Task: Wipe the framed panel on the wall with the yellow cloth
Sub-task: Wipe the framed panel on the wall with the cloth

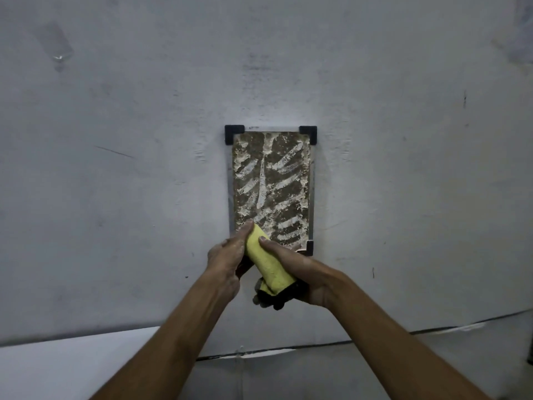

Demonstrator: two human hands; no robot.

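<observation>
A tall framed panel (271, 180) hangs on the grey wall, with black corner brackets and a brown surface smeared with white streaks. A yellow cloth (268, 261) is wrapped around a dark block, whose black end sticks out at the bottom. My left hand (227, 255) grips the upper left side of the cloth, its fingers reaching the panel's lower left corner. My right hand (291, 272) holds the cloth from the right and below. The cloth's top end lies over the lower left part of the panel. The panel's bottom left bracket is hidden by my hands.
The grey wall (115, 168) fills most of the view, with scuffs and marks. A white ledge or surface (57, 368) lies at the lower left. A dark cable (375, 337) runs along the wall's base to the right.
</observation>
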